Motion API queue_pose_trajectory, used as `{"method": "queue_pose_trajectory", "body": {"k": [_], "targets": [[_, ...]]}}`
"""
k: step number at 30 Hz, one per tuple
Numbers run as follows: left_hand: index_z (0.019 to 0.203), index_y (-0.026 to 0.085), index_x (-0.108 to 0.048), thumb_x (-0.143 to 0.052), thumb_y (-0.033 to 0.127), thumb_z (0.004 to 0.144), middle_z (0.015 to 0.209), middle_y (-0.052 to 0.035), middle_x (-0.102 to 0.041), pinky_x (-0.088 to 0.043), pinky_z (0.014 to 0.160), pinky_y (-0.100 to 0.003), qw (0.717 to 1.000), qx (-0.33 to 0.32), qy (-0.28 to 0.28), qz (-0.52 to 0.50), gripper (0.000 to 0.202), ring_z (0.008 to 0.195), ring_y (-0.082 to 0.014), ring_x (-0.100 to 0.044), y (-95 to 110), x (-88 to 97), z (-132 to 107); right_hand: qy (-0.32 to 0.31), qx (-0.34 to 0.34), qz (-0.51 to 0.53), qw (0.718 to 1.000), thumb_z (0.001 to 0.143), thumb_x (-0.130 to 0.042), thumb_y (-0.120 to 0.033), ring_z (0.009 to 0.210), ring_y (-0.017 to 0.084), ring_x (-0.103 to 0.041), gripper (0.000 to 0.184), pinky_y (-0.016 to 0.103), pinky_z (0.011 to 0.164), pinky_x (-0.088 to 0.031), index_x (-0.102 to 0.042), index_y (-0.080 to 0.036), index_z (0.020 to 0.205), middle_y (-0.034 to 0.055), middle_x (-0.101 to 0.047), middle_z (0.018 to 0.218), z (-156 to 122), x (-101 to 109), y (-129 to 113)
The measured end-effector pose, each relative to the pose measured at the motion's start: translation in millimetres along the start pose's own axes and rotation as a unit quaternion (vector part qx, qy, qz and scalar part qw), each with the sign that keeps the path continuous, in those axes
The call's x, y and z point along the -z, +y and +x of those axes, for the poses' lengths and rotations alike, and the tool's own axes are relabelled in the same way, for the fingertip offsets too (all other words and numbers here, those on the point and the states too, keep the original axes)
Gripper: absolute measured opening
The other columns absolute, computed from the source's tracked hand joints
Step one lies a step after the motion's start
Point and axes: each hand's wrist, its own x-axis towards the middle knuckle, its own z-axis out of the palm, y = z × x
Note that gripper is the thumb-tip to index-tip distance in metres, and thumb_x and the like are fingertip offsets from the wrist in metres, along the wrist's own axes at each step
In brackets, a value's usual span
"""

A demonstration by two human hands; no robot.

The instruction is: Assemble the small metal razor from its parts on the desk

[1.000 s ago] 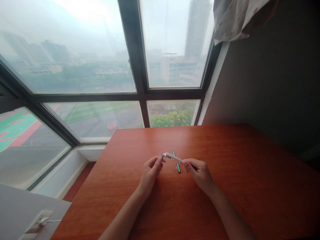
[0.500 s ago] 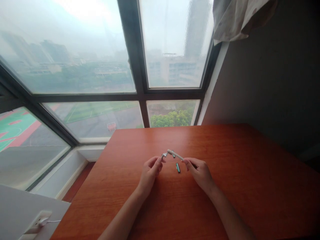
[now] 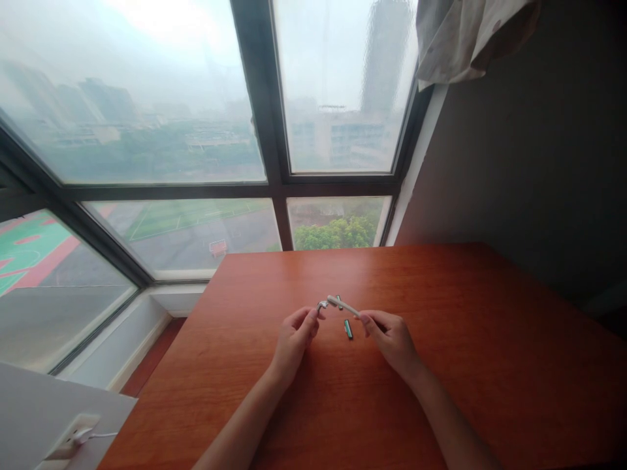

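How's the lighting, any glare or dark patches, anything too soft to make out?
Head view: sky through the wide dark-framed glass window burns out white; pale sheen on the far part of the reddish-brown wooden table; the grey wall at right falls near black; hazy grey buildings look soft; the curved silvery piece in the bare left hand is too small for detail.

A reddish-brown wooden table [image 3: 343, 411] shows faint darker grain. The slender stick [image 3: 347, 307] is off-white, the curved metal piece [image 3: 321, 305] silvery, the narrow bars [image 3: 348, 329] green and black.

Right tabletop [image 3: 499, 352] passable; pale stick [image 3: 347, 307] obstructs middle.
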Motion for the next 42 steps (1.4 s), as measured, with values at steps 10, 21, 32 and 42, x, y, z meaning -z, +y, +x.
{"method": "queue_pose_trajectory", "body": {"k": [10, 21, 32, 42], "targets": [[0.08, 0.014, -0.061, -0.06, 0.055, 0.077, 0.054, 0.0053, -0.04, -0.017, 0.04, -0.019, 0.999, 0.026, -0.006, -0.019, 0.041, 0.044, -0.0059, -0.03, -2.0, -0.1, 1.4, 0.018, 0.001, -0.016, 1.0, 0.091, -0.046, -0.046, 0.055, 0.015, -0.056, 0.042, 0.023, 0.053, -0.039, -0.07, -0.016, 0.074, 0.0007, -0.06, 0.058, -0.1, -3.0, 1.7], [0.088, 0.013, -0.06, -0.06, 0.055, 0.076, 0.052, 0.0081, -0.039, -0.008, 0.038, -0.018, 0.99, 0.108, -0.05, -0.079, 0.044, 0.037, -0.0017, -0.019, -4.1, -1.7, 3.0, 0.02, 0.021, -0.022, 0.999, 0.09, -0.052, -0.042, 0.062, 0.017, -0.061, 0.032, 0.024, 0.057, -0.044, -0.071, -0.018, 0.083, 0.0037, -0.067, 0.069, -0.5, -4.6, 4.7], [0.089, 0.012, -0.06, -0.058, 0.052, 0.079, 0.053, 0.0072, -0.04, -0.007, 0.038, -0.018, 0.984, 0.128, -0.076, -0.096, 0.041, 0.037, -0.0022, -0.02, -4.6, -0.2, 3.8, 0.034, 0.009, -0.009, 0.999, 0.089, -0.054, -0.041, 0.064, 0.017, -0.061, 0.028, 0.024, 0.057, -0.044, -0.071, -0.018, 0.086, 0.0048, -0.068, 0.072, -1.9, -3.8, 4.2], [0.086, 0.014, -0.058, -0.06, 0.049, 0.079, 0.053, 0.0078, -0.038, -0.007, 0.039, -0.017, 0.982, 0.124, -0.056, -0.129, 0.037, 0.038, -0.0018, -0.019, -1.8, -1.0, 2.3, 0.047, 0.01, -0.035, 0.998, 0.088, -0.057, -0.039, 0.064, 0.016, -0.061, 0.025, 0.024, 0.059, -0.043, -0.072, -0.019, 0.083, 0.0034, -0.069, 0.074, -1.4, -2.3, 5.4]]}}
